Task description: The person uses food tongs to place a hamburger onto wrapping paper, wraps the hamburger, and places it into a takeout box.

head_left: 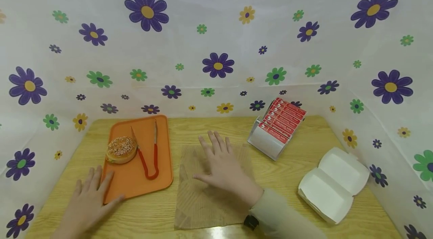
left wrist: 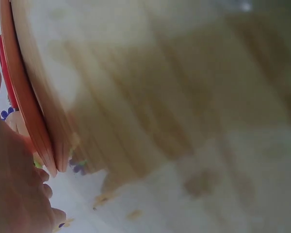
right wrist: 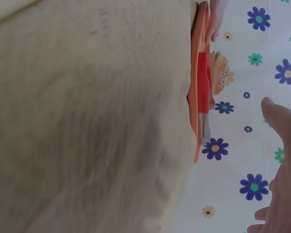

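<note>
On the wooden table (head_left: 162, 212) in front of me an orange tray (head_left: 128, 182) sits to the left, carrying a sesame burger bun (head_left: 121, 149) at its left side and a pair of red-handled tongs (head_left: 149, 156) lying just beside the bun, their tips pointing away from me. A sheet of brown wrapping paper (head_left: 199, 205) lies flat in the middle, close to the tray's right edge. Behind it to the right stands a metal holder of red packets (head_left: 278, 126), and further right, near the table's corner, an open white clamshell box (head_left: 333, 184) lies with both halves up. Flowered cloth hangs all round the table.

My left hand (head_left: 88, 199) lies flat with fingers spread and straight, its fingertips over the tray's near left corner, holding nothing. My right hand (head_left: 221, 165) rests palm down on the paper, fingers straight and fanned, pressing the sheet without curling round it. The two hands are well apart, the tray's right half between them. Nothing lies on the paper but my hand.
</note>
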{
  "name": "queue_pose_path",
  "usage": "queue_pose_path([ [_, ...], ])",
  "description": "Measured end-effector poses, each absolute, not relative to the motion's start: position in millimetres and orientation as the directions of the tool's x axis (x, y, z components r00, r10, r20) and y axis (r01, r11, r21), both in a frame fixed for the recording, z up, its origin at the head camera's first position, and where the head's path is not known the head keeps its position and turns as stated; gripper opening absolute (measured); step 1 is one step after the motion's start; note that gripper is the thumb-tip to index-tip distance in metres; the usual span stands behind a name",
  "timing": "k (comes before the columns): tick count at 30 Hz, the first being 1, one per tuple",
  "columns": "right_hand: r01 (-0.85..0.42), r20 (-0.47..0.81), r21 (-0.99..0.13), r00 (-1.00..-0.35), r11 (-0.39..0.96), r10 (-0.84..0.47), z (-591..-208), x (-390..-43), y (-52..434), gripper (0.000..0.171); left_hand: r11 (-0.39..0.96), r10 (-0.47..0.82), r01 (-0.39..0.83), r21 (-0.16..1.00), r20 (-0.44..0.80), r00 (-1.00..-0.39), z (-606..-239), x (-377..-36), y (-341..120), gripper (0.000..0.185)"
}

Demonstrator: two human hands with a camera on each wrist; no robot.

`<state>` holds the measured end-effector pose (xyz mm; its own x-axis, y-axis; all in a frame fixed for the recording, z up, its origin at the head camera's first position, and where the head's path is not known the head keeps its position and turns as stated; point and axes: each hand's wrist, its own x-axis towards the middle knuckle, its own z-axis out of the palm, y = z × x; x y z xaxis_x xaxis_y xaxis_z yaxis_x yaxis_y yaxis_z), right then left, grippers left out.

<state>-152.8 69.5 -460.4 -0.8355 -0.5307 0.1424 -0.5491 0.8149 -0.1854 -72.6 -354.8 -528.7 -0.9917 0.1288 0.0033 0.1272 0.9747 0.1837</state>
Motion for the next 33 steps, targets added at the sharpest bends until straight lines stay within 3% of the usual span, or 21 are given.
queue_pose_path([
  [9,-0.555,0.099,-0.159,-0.832,0.817,-0.546,-455.9,-155.0,31.9,0.112,0.964,0.155,0.144,0.223,-0.031,-0.987,-534.3,-72.4,-359.5,0.106],
  [27,-0.606,0.078,-0.031,-0.794,0.795,-0.603,-470.2,-155.1,-35.0,0.118,0.964,0.197,0.19,0.189,-0.019,-0.98,-536.5,-76.2,-371.2,0.112],
  [33,-0.606,0.101,-0.083,-0.795,0.791,-0.598,-480.8,-160.5,-57.0,0.117,0.96,0.211,0.2,0.197,-0.036,-0.977,-537.8,-78.3,-378.0,0.112],
])
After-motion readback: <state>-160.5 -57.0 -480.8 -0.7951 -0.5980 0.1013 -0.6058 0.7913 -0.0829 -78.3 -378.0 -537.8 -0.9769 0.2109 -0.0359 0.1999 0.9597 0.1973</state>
